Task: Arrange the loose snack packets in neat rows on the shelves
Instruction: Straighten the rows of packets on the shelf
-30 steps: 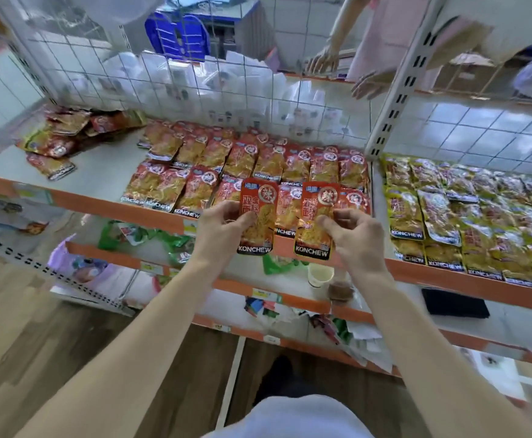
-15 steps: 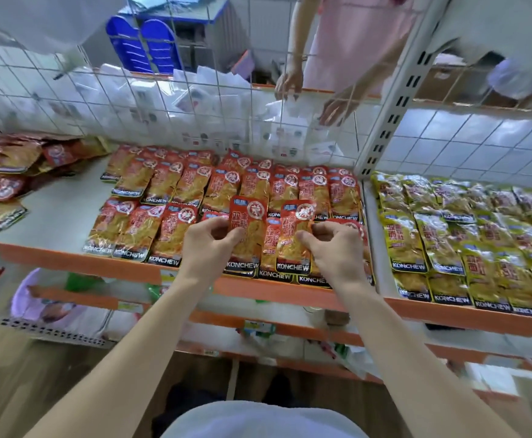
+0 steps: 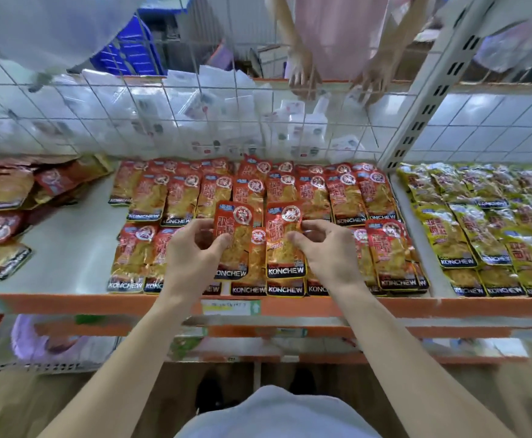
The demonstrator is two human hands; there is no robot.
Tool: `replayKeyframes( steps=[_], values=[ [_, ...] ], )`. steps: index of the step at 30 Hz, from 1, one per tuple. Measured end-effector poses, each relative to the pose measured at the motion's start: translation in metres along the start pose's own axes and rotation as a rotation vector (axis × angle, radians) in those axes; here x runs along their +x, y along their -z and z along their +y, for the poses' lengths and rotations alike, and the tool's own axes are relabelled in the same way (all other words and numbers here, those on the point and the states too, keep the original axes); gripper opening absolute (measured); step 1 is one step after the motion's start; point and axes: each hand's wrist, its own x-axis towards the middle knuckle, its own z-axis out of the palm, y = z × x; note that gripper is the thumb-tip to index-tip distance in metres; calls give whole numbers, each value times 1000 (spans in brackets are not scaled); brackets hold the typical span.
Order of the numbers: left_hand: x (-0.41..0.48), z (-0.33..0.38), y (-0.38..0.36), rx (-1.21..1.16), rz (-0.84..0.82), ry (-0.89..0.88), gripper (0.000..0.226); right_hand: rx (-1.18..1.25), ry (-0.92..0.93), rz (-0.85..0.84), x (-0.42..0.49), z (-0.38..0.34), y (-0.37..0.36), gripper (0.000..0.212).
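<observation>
The person's left hand (image 3: 192, 252) and right hand (image 3: 326, 252) each hold one red snack packet just above the orange front edge (image 3: 69, 303) of the shelf. The left hand's thumb and fingers (image 3: 217, 246) are pinched on the left packet (image 3: 234, 229), and the right hand's are pinched on the right packet (image 3: 282, 238). The two packets are held side by side, upright, with labels facing the person and bottoms toward the edge. This is probably so they can drop squarely onto the front row (image 3: 285, 289) just behind the edge. Whether they touch that row cannot be told.

The packets are flat, rectangular pouches of glossy, crinkled film. They are red, with yellowish strips showing in the middle and a dark band of white lettering at the bottom. Further back from the edge, the back rows (image 3: 347, 197) overlap like shingles, which leaves most labels readable.

Along the edge to the left, a loose pile (image 3: 9, 197) of similar packets lies in disorder, apparently stock not yet arranged. Along the edge to the right, yellow packets (image 3: 479, 222) already lie in rows. Well behind the edge stands a white wire grid (image 3: 100, 121).
</observation>
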Motion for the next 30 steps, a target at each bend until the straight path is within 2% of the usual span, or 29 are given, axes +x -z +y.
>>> replayKeyframes(
  steps=[9, 16, 21, 24, 27, 30],
  values=[
    [3, -16, 29, 109, -6, -115, 20, -91, 34, 5, -11, -14, -51, 36],
    [1, -28, 35, 264, 13, -230, 32, -228, 96, 45, -25, -19, -65, 24],
    [1, -43, 32, 510, 61, -246, 48, -405, 151, 117, -31, -14, -71, 22],
    [0, -50, 34, 621, 21, -259, 57, -533, 198, 157, -34, -12, -75, 21],
    [-2, -53, 37, 675, -40, -321, 53, -580, 251, 195, -36, -7, -78, 22],
    [-3, -55, 42, 741, -123, -398, 56, -582, 356, 104, -37, -4, -77, 36]
  ],
)
